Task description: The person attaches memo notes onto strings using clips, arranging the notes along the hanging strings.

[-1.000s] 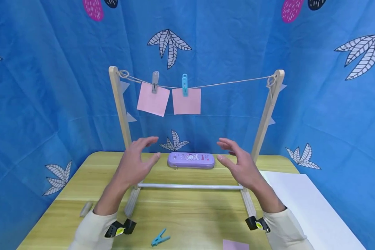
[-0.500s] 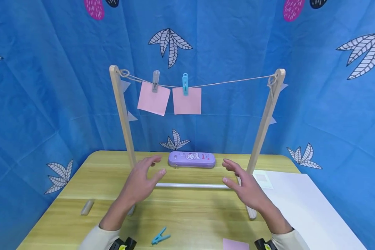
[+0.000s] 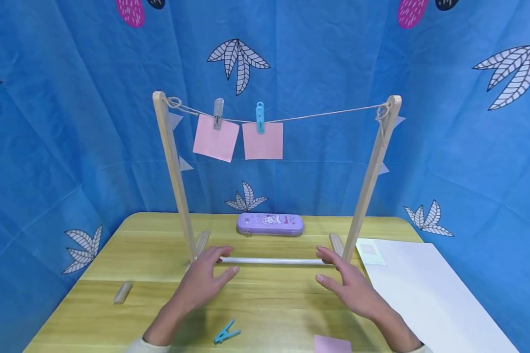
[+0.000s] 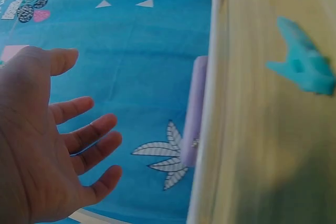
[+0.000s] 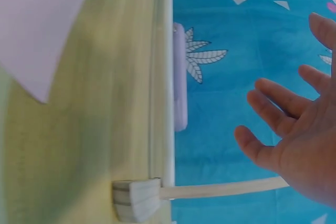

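My left hand (image 3: 204,278) and right hand (image 3: 350,284) hover apart over the table, fingers spread and loosely bent, holding nothing. Between them runs the white crossbar (image 3: 271,261) of a wooden frame (image 3: 365,196). A string (image 3: 322,115) tied across the posts bears two pink paper squares (image 3: 215,138). A clear clothespin (image 3: 218,113) grips the left square and a blue clothespin (image 3: 260,117) the right one. Nearer the front, a loose blue clothespin (image 3: 226,332) lies on the table, also large in the left wrist view. A pink paper sheet (image 3: 332,344) lies front right, partly cut off.
A purple pencil case (image 3: 270,224) lies behind the crossbar. White paper (image 3: 428,289) with a small pale card (image 3: 371,252) covers the table's right side. On the left lies a small grey clothespin-like piece (image 3: 123,292). A blue patterned cloth (image 3: 327,59) hangs behind.
Both hands have come down and toward the front of the table, uncovering the lower posts and frame feet. The hanging papers, clothespins and pencil case stay where they were.
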`<act>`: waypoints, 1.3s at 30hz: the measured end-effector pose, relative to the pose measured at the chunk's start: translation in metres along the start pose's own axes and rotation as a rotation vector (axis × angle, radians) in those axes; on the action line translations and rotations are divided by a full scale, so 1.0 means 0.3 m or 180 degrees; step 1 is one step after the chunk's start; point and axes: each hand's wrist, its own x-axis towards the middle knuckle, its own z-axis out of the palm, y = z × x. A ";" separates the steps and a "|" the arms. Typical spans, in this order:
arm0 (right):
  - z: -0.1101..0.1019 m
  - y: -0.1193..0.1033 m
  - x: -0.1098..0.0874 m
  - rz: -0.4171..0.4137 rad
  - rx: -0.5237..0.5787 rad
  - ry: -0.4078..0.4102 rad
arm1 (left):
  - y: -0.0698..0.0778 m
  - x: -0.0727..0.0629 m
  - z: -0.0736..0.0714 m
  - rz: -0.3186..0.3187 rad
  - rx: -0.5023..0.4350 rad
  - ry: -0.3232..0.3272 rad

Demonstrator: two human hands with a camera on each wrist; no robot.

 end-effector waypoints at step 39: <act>-0.005 0.120 -0.226 0.0400 0.0194 -0.1505 | -0.113 -0.203 0.085 0.0270 -0.0087 -0.1506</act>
